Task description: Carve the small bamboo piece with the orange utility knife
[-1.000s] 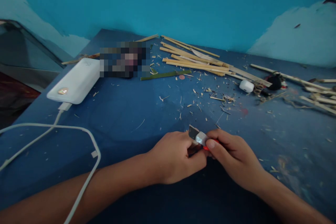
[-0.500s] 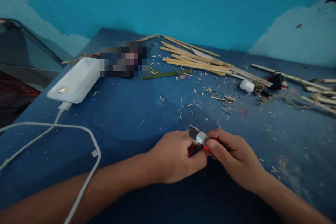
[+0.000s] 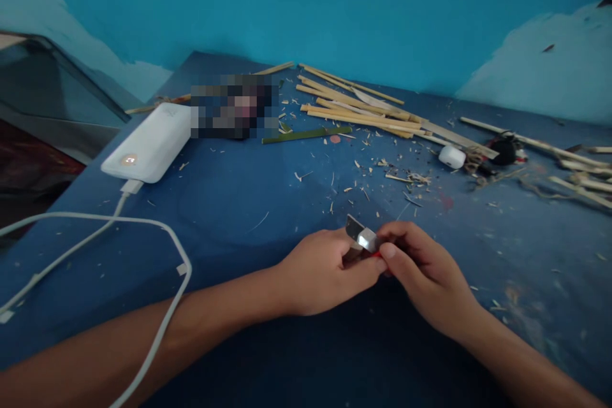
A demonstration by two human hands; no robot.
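My right hand (image 3: pixel 425 271) is closed round a utility knife (image 3: pixel 367 240) with a metal collar and a bit of red handle showing. Its short dark blade points up and to the left, above my left hand (image 3: pixel 322 274). That hand is curled shut, and its thumb tip presses near the knife's red handle. What lies inside the left fingers is mostly hidden; I cannot make it out. Both hands meet low over the blue table (image 3: pixel 215 204). Thin shavings (image 3: pixel 366 194) lie scattered just beyond them.
Split bamboo strips (image 3: pixel 363 116) lie at the back, with a green strip (image 3: pixel 306 134) before them. On the left, a white power bank (image 3: pixel 150 143) has a cable (image 3: pixel 165 325) crossing my left forearm. A white earbud case (image 3: pixel 452 156) and more sticks (image 3: pixel 581 178) lie right.
Both hands have shifted slightly up in view, with the knife still in the right one. Less of its red handle shows now. The camera view has moved a little.
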